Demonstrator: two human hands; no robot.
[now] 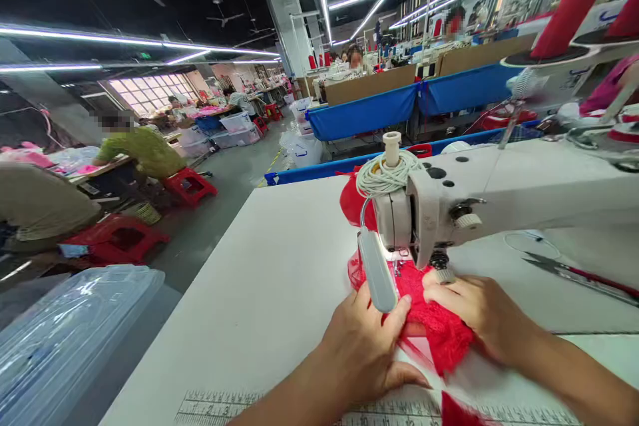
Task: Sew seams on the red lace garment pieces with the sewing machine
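Note:
Red lace fabric (442, 329) lies under the needle area of a white sewing machine (524, 190), partly bunched, with a sheer red edge. My left hand (362, 343) rests on its left side, fingers spread and thumb stretched apart; a grey lamp head (378, 273) hides some fingertips. On the other side, my right hand (474, 309) is closed on the lace with bent fingers, just below the machine's head. Another red piece (462, 411) shows at the bottom edge, and I cannot tell whether it joins the lace.
A printed ruler (214, 407) runs along the table's front edge. Scissors (584, 274) lie right of my right hand. Red thread cones (572, 13) stand above the machine. A clear plastic bin (74, 339) is beside the table at left. People sit at other workstations.

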